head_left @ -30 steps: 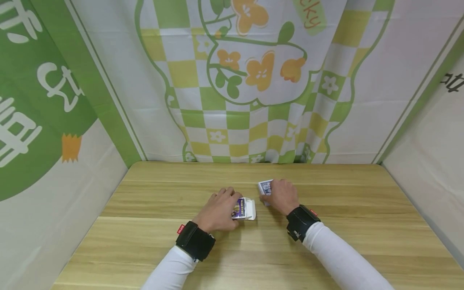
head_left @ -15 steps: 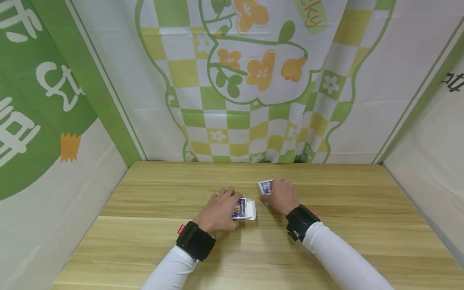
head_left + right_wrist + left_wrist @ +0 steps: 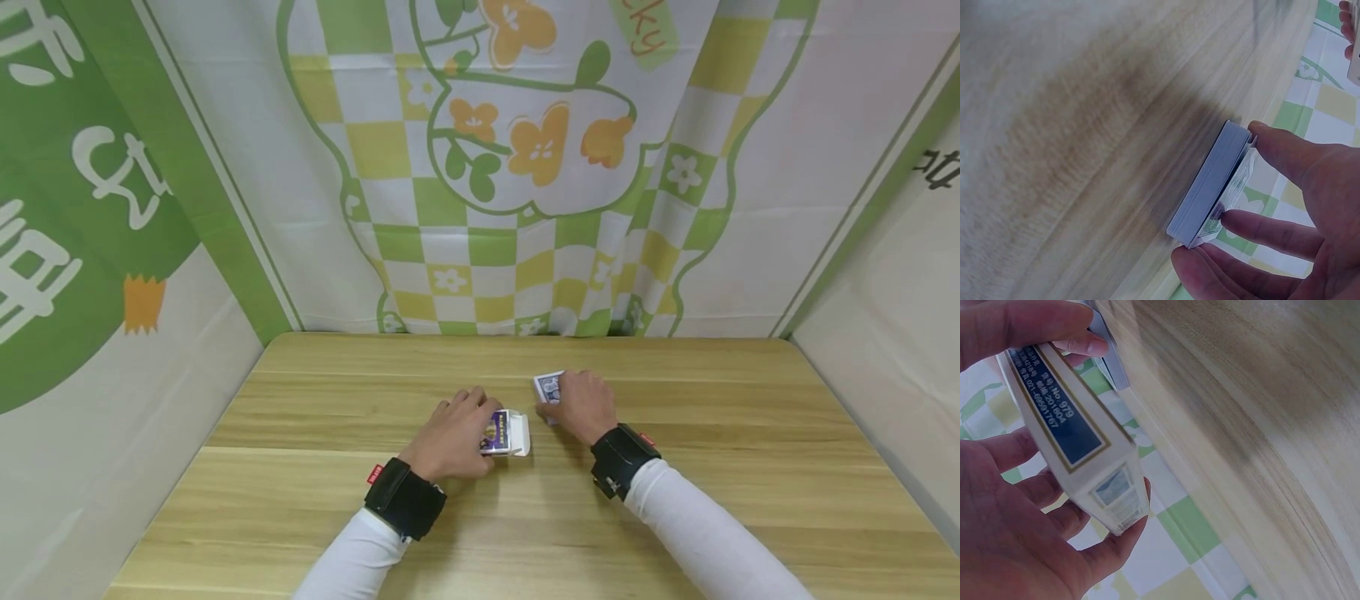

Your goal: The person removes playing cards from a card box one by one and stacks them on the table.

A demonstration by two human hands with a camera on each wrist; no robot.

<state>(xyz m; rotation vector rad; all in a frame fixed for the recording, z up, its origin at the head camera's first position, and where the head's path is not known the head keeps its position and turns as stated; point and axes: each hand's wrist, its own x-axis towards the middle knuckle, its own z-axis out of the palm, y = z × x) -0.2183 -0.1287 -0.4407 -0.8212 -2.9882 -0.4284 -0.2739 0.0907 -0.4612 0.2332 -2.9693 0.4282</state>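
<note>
My left hand [image 3: 450,437] grips a playing-card box [image 3: 495,432] with a purple printed face. Its white flap [image 3: 521,433] stands open toward the right. In the left wrist view, thumb and fingers hold the box [image 3: 1079,425] by its edges, a dark blue label along one side. My right hand [image 3: 587,406] holds a deck of playing cards [image 3: 549,387] with patterned blue backs, lying on the table. Seen from the right wrist, thumb and fingers pinch opposite ends of the deck [image 3: 1210,184], and a narrow gap separates its upper part from the thicker stack below.
The wooden table [image 3: 337,375] extends around both hands. Behind it hangs a green and white checked curtain [image 3: 495,250], with printed cloth walls at left and right. Each wrist wears a black band [image 3: 405,500]. The box and the deck lie a short distance apart.
</note>
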